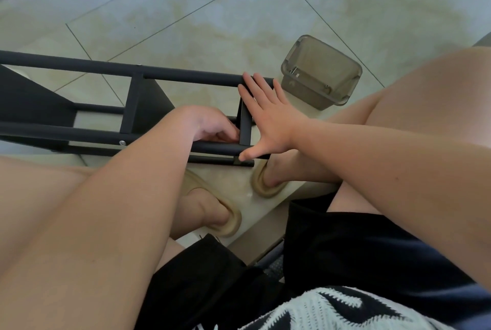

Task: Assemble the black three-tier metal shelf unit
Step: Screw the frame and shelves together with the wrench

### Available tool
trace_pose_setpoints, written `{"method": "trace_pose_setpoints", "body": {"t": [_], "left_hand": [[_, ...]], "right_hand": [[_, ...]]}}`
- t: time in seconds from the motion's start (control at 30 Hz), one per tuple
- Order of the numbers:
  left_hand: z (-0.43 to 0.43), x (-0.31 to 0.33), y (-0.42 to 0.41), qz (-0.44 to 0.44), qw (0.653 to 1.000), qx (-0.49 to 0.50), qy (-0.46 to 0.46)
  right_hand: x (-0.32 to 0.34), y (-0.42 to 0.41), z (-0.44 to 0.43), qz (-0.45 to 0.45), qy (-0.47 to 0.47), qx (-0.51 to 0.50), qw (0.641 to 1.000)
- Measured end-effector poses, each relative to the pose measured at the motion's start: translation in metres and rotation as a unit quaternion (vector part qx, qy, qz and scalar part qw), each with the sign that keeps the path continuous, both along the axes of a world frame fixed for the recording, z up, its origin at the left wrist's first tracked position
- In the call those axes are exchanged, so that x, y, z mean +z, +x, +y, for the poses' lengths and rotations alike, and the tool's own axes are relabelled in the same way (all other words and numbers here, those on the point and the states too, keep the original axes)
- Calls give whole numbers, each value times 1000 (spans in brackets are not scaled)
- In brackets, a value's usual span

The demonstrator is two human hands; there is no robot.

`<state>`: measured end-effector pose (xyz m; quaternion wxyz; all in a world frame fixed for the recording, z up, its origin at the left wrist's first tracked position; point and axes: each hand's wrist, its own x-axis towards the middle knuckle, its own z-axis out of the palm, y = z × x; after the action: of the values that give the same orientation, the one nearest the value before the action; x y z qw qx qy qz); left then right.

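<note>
The fingers [252,88] of your right hand [268,120] are spread wide and straight. The fingertips lie on the end of the upper pole [186,77] and the thumb tip touches the end of the lower pole [212,147], so the palm spans the gap between the two. The fingers [225,134] of your left hand [210,125] are curled and bunched inside the frame, just above the lower pole and close against the end crossbar [245,127]. The back of the hand hides their tips, so you cannot tell whether they pinch something small or only touch the metal.

The black shelf unit [134,106] lies on its side on the tiled floor [239,11]. It runs in from the left edge and ends in front of your knees. A dark shelf panel [26,96] shows between the poles at the left, and a silver screw head [122,142] sits in the lower pole where an upright bar meets it.

A translucent grey-brown plastic container [321,74] stands on the floor just beyond the right end of the frame, near your right fingertips but not touching them, with a few small metal pieces inside. Your feet, in beige slippers [261,187], rest on the floor below the frame's end. Black shorts [345,250] cover your lap.
</note>
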<state>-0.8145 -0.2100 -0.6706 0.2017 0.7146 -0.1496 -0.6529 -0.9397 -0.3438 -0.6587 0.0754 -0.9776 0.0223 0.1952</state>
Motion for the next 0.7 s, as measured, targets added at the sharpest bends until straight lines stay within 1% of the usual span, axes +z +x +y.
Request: {"method": "trace_pose_setpoints", "body": {"t": [0.1,0.3,0.5,0.7], "left_hand": [[1,-4,1,25,1000,5,3],[-1,-7,-2,-5,1000,-2,17],[-1,-8,-1,2,1000,-4,29],[0,-14,1,9,1000,0,14]], "right_hand": [[1,0,1,2,0,-2,1000],[1,0,1,-2,-1,-3,1000],[1,-1,2,-2,0,-3,1000],[0,-1,2,-3,0,-5,1000]]}}
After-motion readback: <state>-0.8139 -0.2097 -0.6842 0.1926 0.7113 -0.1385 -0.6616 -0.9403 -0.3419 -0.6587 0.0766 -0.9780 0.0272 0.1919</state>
